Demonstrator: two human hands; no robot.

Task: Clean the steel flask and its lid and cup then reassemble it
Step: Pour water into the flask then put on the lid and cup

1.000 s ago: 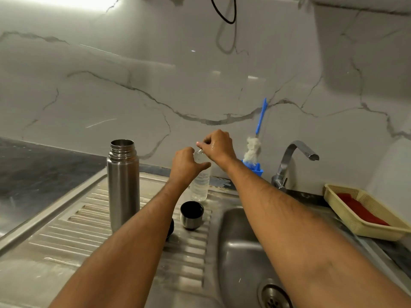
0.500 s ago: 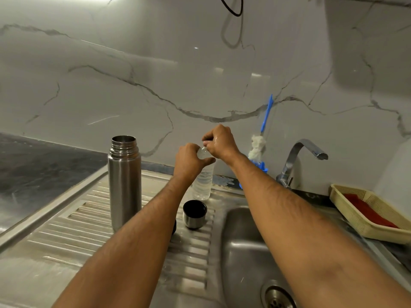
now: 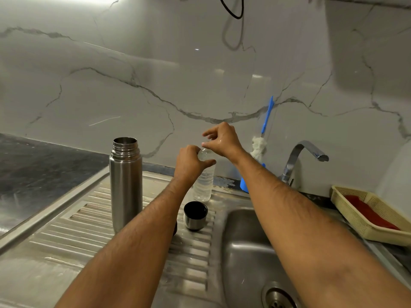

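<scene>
- Change: a second ago the right hand point(image 3: 222, 140) sat closed over the top of the bottle point(image 3: 203, 177); its fingers point(image 3: 210, 132) are now lifted and part spread, thumb and forefinger pinched near the neck. Whether they hold a cap cannot be told.
- The left hand point(image 3: 189, 162) grips the bottle's shoulder as before; the bottle stands upright at the far edge of the drainer point(image 3: 66, 236).
- Judgement: the bottle is being opened, probably to supply liquid for washing; cleaning has not visibly begun.
- Flask point(image 3: 126, 183): brushed steel cylinder, threaded neck, mouth open, upright on the drainer, left of the hands.
- Cup point(image 3: 195, 215): short steel cylinder, dark inside, mouth up, just near of the bottle, beside the sink point(image 3: 244, 252).
- A dark edge beneath the left forearm may be the lid; mostly hidden.
- Bottle: clear ribbed plastic, clear contents.
- Drainer: ridged, wet stainless steel.
- Brush point(image 3: 259, 147): blue handle, white fluffy head, leaning on the wall beside the tap point(image 3: 298, 156).
- Basket point(image 3: 369, 221): cream plastic lattice, far right.
</scene>
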